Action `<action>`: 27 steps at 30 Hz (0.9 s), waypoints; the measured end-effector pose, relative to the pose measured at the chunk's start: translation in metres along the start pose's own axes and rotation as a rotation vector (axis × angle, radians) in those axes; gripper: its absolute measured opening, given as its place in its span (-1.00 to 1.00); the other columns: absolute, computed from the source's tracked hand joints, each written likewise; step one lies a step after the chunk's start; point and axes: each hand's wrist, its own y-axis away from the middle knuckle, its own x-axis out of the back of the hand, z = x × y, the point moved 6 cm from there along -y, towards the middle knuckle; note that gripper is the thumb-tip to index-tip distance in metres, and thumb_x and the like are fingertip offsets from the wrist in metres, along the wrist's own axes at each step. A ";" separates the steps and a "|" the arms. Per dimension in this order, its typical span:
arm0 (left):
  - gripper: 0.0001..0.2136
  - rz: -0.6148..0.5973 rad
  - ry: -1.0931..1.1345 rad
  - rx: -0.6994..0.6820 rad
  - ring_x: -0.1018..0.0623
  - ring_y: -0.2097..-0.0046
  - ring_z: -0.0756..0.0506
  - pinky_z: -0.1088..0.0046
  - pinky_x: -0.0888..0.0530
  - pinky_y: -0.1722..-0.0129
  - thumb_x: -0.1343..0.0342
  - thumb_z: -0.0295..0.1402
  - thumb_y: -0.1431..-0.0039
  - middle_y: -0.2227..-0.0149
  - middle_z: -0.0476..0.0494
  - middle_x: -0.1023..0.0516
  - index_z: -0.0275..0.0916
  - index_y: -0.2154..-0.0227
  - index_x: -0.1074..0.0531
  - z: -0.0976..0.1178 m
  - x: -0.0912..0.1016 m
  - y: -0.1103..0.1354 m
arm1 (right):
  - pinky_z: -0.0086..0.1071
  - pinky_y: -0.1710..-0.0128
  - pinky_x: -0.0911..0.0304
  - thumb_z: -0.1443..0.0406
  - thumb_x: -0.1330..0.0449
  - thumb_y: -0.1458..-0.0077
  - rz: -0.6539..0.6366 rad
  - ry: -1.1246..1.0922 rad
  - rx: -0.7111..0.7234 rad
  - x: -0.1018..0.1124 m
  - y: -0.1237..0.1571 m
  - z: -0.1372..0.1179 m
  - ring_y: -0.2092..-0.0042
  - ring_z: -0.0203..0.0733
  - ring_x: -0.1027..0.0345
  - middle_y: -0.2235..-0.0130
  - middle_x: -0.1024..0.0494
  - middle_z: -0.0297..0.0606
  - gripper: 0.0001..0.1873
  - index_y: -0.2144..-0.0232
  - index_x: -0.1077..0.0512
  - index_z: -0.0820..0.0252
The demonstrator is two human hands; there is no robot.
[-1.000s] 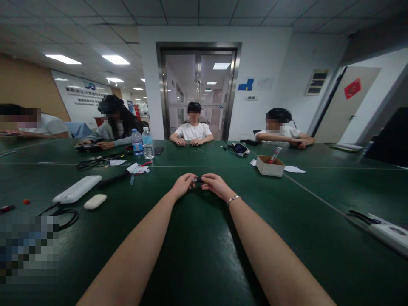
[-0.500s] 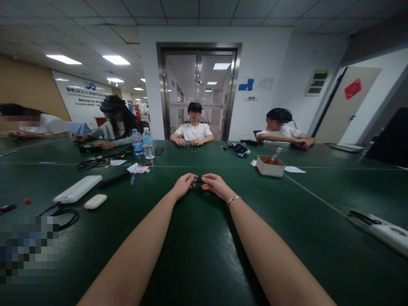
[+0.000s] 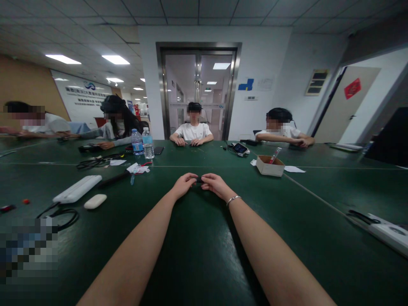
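I observe a small dark object [image 3: 199, 179] at the centre of the frame, just above the green surface [image 3: 197, 238] or on it; which, I cannot tell. The left hand [image 3: 185, 185] has its fingers closed on the object's left end; the right hand [image 3: 216, 186], below a silver bracelet [image 3: 233, 201] at the wrist, has its fingers pinched on the right end. An open box [image 3: 270, 169] stands right of centre; two bottles [image 3: 148, 144] stand upright, left of centre. A white oval case [image 3: 95, 202] lies at lower left.
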 end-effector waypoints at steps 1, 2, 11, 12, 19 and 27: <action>-0.72 0.004 -0.002 0.003 -0.36 0.47 0.04 0.54 -0.28 0.47 0.02 -0.26 -0.08 0.43 -0.08 -0.43 -0.32 0.20 -0.38 -0.001 0.000 0.000 | -0.56 0.54 -0.40 0.51 -0.20 -0.03 0.002 0.001 -0.003 0.000 0.000 0.000 0.56 -0.36 -0.38 0.44 -0.45 -0.24 -0.86 0.33 -0.32 0.35; -0.71 0.002 -0.005 0.004 -0.36 0.48 0.04 0.54 -0.28 0.48 0.04 -0.25 -0.10 0.45 -0.08 -0.43 -0.32 0.20 -0.38 -0.002 0.000 -0.001 | -0.56 0.54 -0.40 0.50 -0.21 -0.02 0.003 0.001 -0.005 0.000 0.000 0.000 0.56 -0.36 -0.38 0.43 -0.45 -0.23 -0.86 0.33 -0.33 0.34; -0.75 0.018 -0.032 0.012 -0.34 0.49 0.04 0.56 -0.27 0.52 0.08 -0.30 -0.11 0.46 -0.07 -0.41 -0.30 0.22 -0.39 -0.003 0.002 0.000 | -0.57 0.54 -0.39 0.48 -0.24 -0.01 0.001 0.010 -0.006 0.000 0.001 0.000 0.54 -0.36 -0.38 0.41 -0.45 -0.22 -0.86 0.35 -0.33 0.34; -0.73 0.009 -0.026 0.014 -0.34 0.50 0.04 0.55 -0.27 0.52 0.09 -0.29 -0.12 0.48 -0.07 -0.41 -0.31 0.22 -0.39 -0.002 0.001 0.000 | -0.57 0.54 -0.39 0.48 -0.24 0.00 -0.002 0.009 -0.005 -0.001 0.001 0.000 0.54 -0.36 -0.38 0.40 -0.45 -0.22 -0.86 0.35 -0.34 0.34; -0.72 -0.010 -0.013 -0.003 -0.39 0.44 0.02 0.54 -0.29 0.49 0.04 -0.25 -0.09 0.43 -0.09 -0.43 -0.30 0.20 -0.38 -0.001 0.001 0.001 | -0.56 0.54 -0.39 0.48 -0.24 -0.01 -0.006 0.006 -0.004 -0.001 0.001 0.000 0.54 -0.35 -0.39 0.40 -0.46 -0.19 -0.86 0.35 -0.34 0.35; -0.69 0.009 -0.038 -0.028 -0.36 0.48 0.03 0.54 -0.29 0.49 0.07 -0.21 -0.11 0.46 -0.07 -0.41 -0.30 0.22 -0.39 -0.004 0.001 -0.002 | -0.55 0.54 -0.39 0.48 -0.25 0.01 -0.011 -0.004 0.006 0.000 0.000 0.001 0.55 -0.36 -0.38 0.41 -0.46 -0.22 -0.85 0.36 -0.34 0.34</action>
